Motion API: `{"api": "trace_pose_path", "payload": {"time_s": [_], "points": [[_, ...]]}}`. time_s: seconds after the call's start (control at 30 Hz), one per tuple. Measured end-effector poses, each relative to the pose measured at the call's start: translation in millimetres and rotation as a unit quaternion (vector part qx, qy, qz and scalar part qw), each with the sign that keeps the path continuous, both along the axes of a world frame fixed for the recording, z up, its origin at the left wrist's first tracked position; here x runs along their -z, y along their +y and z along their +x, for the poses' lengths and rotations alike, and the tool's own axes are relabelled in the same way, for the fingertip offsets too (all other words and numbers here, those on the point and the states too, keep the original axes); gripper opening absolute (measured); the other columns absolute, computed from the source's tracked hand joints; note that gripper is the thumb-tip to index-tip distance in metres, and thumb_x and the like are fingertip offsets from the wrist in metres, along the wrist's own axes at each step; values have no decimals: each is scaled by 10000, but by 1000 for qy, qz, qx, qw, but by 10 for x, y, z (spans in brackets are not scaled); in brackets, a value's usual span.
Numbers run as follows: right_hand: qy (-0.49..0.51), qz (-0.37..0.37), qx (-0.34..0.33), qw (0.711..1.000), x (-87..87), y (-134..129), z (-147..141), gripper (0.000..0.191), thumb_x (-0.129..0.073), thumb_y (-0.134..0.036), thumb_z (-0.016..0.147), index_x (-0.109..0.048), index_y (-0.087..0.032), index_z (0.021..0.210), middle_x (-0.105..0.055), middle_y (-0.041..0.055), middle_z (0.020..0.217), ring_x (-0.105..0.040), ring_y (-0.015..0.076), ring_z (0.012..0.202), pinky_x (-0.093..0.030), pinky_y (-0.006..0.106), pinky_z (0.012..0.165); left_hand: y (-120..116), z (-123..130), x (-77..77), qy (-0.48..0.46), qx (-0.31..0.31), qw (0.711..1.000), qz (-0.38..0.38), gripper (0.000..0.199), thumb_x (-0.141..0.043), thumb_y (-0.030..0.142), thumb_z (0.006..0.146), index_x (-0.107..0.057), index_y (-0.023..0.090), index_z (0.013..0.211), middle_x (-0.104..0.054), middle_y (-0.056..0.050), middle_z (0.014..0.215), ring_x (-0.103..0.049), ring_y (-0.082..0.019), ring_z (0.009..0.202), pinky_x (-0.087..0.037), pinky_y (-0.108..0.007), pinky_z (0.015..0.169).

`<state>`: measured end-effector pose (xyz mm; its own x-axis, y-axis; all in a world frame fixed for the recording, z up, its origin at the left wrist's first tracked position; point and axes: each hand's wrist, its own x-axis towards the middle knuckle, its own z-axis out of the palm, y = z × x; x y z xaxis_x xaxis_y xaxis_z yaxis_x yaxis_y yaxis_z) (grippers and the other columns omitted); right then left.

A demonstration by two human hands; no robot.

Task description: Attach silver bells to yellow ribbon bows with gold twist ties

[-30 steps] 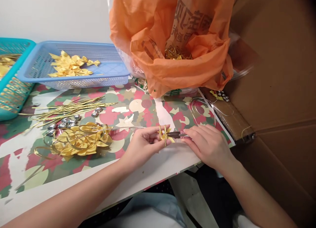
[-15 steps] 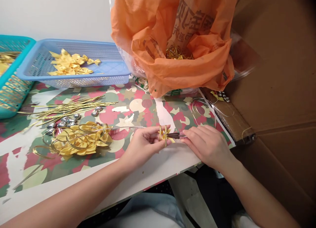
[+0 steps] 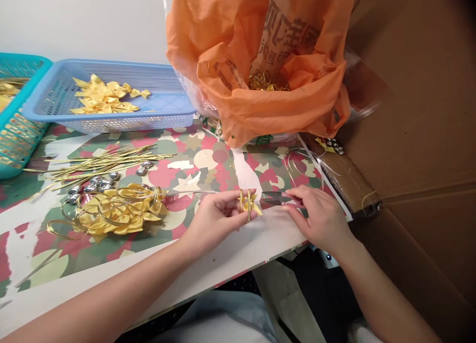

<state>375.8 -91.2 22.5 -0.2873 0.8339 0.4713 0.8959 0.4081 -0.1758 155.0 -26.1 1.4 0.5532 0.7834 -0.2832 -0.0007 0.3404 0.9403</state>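
Observation:
Between the thumb and fingers of my left hand [image 3: 219, 211] is a yellow bow [image 3: 253, 204] with gold wire [image 3: 249, 206] looped round it. My right hand [image 3: 322, 211] holds a small pair of scissors [image 3: 277, 199], its blades parted and pointing left, just right of the bow. To the left of my left hand lies a pile of yellow bows [image 3: 115, 216] with gold wire rings on top. Silver bells [image 3: 98, 183] sit at the back edge of that pile, and straight gold wires [image 3: 100, 164] lie behind them.
A blue basket [image 3: 130, 120] with yellow bows stands at the back left, beside a teal basket [image 3: 22, 140]. An orange bag [image 3: 275, 110] with gold wire scraps inside stands at the back. Cardboard [image 3: 420, 135] rises on the right. Thin wire coils [image 3: 299, 162] lie behind my right hand.
The scissors have moved slightly right, away from the bow, and their blades have opened. My right hand's fingers have spread on the handles. My left hand has stayed in place.

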Motion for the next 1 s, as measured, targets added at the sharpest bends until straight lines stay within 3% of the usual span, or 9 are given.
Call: {"api": "trace_pose_path", "payload": {"time_s": [0.1, 0.2, 0.3, 0.4, 0.5, 0.7, 0.8, 0.9, 1.0], "points": [[154, -79, 42, 984, -10, -59, -76, 185, -503, -319, 948, -535, -210, 1095, -696, 54, 899, -674, 176, 758, -525, 281, 654, -7, 6, 10, 5, 12, 1000, 28, 446, -761, 347, 742, -709, 148, 1138, -671, -39, 722, -533, -129, 599, -437, -232, 504], [328, -173, 56, 927, -14, -73, -298, 267, -570, -407, 890, -536, -222, 1080, -585, -27, 671, -575, 130, 570, -434, 219, 483, -10, 5, 3, 27, 22, 995, 91, 402, -666, 369, 829, -685, 139, 1159, -692, -56, 745, -571, -148, 607, -469, -252, 531], [424, -241, 58, 871, 39, -8, -554, 360, -766, -404, 706, -554, -218, 931, -446, -89, 550, -415, 77, 453, -319, 185, 411, 2, -18, -15, 50, 46, 982, 176, 338, -542, 364, 910, -679, 156, 1138, -706, -47, 764, -590, -143, 605, -476, -254, 573], [475, -243, 64, 843, 143, 91, -706, 252, -760, -347, 707, -572, -198, 787, -461, -69, 569, -386, 65, 472, -304, 185, 425, 31, -63, -24, 58, 56, 974, 213, 291, -483, 346, 941, -679, 176, 1074, -686, -22, 733, -587, -131, 597, -461, -248, 600], [482, -201, 95, 847, 252, 148, -730, 200, -669, -323, 792, -561, -187, 692, -390, -68, 532, -335, 66, 468, -292, 198, 438, 80, -101, -18, 21, -3, 990, 139, 260, -487, 371, 938, -651, 172, 978, -594, 14, 612, -489, -106, 503, -394, -227, 515], [519, -59, 130, 843, 357, 73, -693, 316, -662, -395, 809, -467, -242, 1004, -288, -104, 571, -295, 79, 458, -281, 202, 438, 163, -117, -66, -136, -91, 986, -38, 223, -565, 383, 857, -506, 203, 739, -358, 78, 483, -227, -81, 430, -220, -199, 438], [505, -12, 97, 858, 351, 13, -703, 314, -651, -455, 815, -485, -243, 975, -290, -100, 561, -289, 79, 445, -271, 208, 426, 119, -120, -102, -159, -75, 984, -21, 265, -555, 389, 868, -471, 205, 697, -328, 77, 491, -198, -87, 448, -212, -216, 459], [480, -55, 53, 874, 329, -11, -724, 327, -701, -462, 775, -533, -231, 935, -294, -112, 502, -270, 70, 411, -250, 204, 398, 27, -123, -115, -171, -29, 984, 42, 320, -517, 401, 918, -434, 205, 679, -327, 64, 538, -239, -103, 498, -237, -244, 509], [471, -109, 18, 875, 310, -1, -736, 350, -742, -375, 737, -578, -220, 1005, -459, -95, 510, -404, 78, 422, -333, 202, 423, -51, -123, -110, -155, 47, 981, 110, 346, -485, 451, 944, -437, 208, 702, -368, 38, 622, -318, -126, 582, -284, -271, 577]]}}
